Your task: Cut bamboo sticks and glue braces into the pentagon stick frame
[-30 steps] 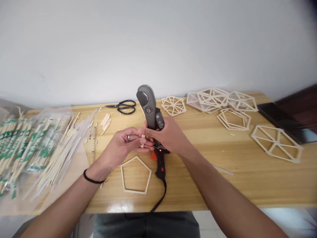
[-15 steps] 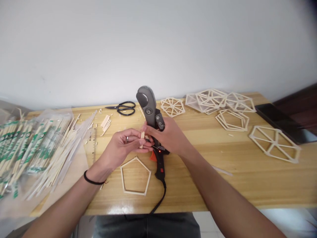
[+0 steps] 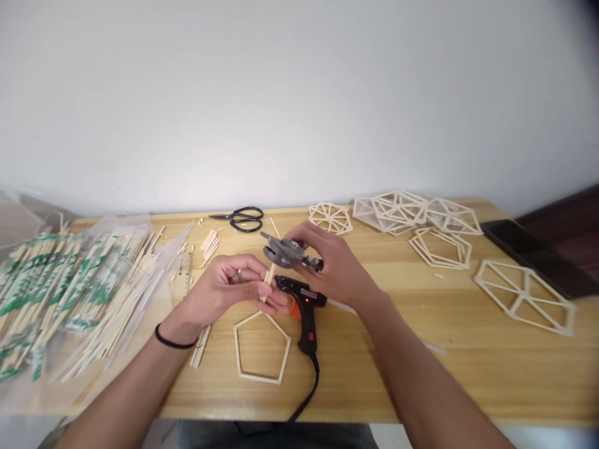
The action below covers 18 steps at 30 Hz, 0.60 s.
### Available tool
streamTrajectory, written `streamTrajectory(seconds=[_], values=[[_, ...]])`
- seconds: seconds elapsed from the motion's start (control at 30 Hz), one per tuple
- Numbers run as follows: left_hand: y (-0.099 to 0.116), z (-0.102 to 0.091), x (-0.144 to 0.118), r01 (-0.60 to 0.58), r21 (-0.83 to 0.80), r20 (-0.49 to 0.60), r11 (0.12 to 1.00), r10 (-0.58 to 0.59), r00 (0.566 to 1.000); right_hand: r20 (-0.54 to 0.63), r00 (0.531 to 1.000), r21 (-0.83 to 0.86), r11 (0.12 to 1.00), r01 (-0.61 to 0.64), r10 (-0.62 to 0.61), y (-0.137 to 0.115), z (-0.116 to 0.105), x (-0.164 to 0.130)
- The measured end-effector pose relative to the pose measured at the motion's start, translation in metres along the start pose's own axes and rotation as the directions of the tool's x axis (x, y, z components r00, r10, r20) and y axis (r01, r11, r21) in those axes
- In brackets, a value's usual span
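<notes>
My left hand [image 3: 234, 287] is closed in a pinch, thumb against fingers, on slim pale wooden sticks [image 3: 270, 275] just above the yellow-brown wooden tabletop [image 3: 360, 380]. Their long axis stands steeply, tilted a little, with the upper end pointing away from me and slightly right, up to the dark grey cutter [image 3: 284, 252]. The lower end shows just below my thumb. My right hand [image 3: 344, 268] is wrapped around the cutter, its head pointing left toward the sticks and its long axis running back into my palm.

My grip covers most of the cutter's handles, and the head is so foreshortened that I cannot tell whether its blades touch the wood. How many sticks I hold is hard to make out. Beneath my right hand is the black glue gun [image 3: 307, 318] with an orange trigger, its nozzle pointing left, partly behind my fingers. Nearer me lies a pale wooden pentagon frame [image 3: 259, 378], whole in view; both forearms are cut off below.
</notes>
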State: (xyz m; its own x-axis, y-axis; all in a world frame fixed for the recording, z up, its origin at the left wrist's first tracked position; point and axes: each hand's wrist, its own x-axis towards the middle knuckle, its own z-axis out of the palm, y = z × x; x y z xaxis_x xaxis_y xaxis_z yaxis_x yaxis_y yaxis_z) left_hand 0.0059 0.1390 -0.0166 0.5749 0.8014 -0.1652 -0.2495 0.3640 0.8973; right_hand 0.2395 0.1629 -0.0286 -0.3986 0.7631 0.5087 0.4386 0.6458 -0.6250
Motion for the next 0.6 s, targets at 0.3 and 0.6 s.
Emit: streamTrajectory(seconds=[0.3, 0.6], values=[[0.008, -0.007, -0.003, 0.01, 0.02, 0.131, 1.0, -0.013, 0.991, 0.089, 0.981, -0.042, 0.983, 0.177, -0.173, 0.003, 0.014, -0.003], [0.006, -0.009, -0.003, 0.022, 0.022, 0.108, 1.0, -0.025, 0.994, 0.096, 0.978, -0.136, 0.971, 0.196, -0.184, 0.003, 0.012, -0.005]])
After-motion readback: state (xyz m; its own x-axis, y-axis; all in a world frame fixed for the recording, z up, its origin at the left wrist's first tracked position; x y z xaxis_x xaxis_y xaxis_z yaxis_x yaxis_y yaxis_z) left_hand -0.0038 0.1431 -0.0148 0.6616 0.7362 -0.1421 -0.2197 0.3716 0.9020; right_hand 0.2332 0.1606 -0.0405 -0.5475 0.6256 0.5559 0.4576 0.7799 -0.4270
